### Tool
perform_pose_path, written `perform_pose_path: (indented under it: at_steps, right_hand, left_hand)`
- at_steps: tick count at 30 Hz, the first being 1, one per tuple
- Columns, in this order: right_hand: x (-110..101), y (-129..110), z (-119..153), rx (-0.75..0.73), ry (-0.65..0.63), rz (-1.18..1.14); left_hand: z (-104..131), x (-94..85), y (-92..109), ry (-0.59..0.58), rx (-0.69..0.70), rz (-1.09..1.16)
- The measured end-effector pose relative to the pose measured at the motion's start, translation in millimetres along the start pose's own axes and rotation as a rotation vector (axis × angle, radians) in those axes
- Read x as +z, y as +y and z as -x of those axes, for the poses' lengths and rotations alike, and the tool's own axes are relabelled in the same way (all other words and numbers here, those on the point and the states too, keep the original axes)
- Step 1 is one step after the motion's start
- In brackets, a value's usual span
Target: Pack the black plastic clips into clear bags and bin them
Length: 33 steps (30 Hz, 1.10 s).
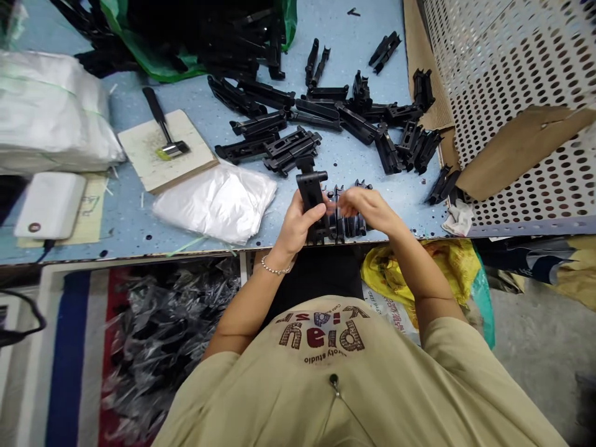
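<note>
My left hand (298, 225) is closed around a black plastic part (311, 189), long and narrow with a T-shaped top end, held upright over the table's front edge. It resembles a phone-holder clamp, but its exact kind is unclear. To its right, my right hand (367, 208) has its fingers bent and drawn together, slightly smeared. Whatever they may pinch is hidden. Beneath and behind both hands stands a row of similar black parts (339, 226) at the table edge, partly covered by the hands.
More black parts (321, 112) lie scattered across the blue table (261, 220). A green bag (291, 25) holds others. Leftward are a hammer (161, 118) on a wooden board (186, 133), a stack of plastic bags (218, 202) and a white box (51, 205). A perforated metal panel (521, 74) borders the right.
</note>
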State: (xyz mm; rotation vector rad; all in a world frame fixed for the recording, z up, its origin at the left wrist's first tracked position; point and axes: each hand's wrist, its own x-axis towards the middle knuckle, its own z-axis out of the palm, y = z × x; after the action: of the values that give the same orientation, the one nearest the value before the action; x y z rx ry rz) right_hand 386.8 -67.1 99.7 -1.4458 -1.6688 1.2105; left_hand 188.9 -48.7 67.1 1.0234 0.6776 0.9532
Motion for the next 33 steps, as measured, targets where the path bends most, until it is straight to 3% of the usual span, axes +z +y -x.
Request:
perform_pose_path:
  at_steps: [3,5,11,17,21,23,26,29,33]
  right_hand:
    - [-5,-10,-4,-0.113,0.274,0.321]
    - [-2,-17,-11,-0.174,0.283,0.412]
    - [24,-23,-20,-0.134,0.05,0.024]
    - [59,-19,16,-0.227,-0.157,0.306]
    - [78,-12,32,-0.023,-0.344,0.034]
    - [76,-6,31,0.015,-0.376,0.042]
    - [59,10,22,-0.026,-0.129,0.446]
    - [38,37,19,0.063,0.157,0.832]
    - [14,76,31,0.18,0.141,0.992]
  left_hand:
    - [10,-1.4,6,-0.026,-0.114,0.069]
    - [15,0.3,5,-0.04,-0.156,0.081]
    - [15,-6.2,0,0.126,-0.086,-0.048]
    - [16,-17.7,15,0.196,-0.102,0.051]
    - [27,-16.7,10,0.251,0.078,-0.238]
    - [27,-25.6,0,0.327,0.191,-0.384]
    - [18,-53.1,-17,0.426,0.207,-0.523]
    - [5,-78.3,-36,0.468,0.068,-0.643]
    - [-5,-77.2,-60,0.448,-0.048,-0.622]
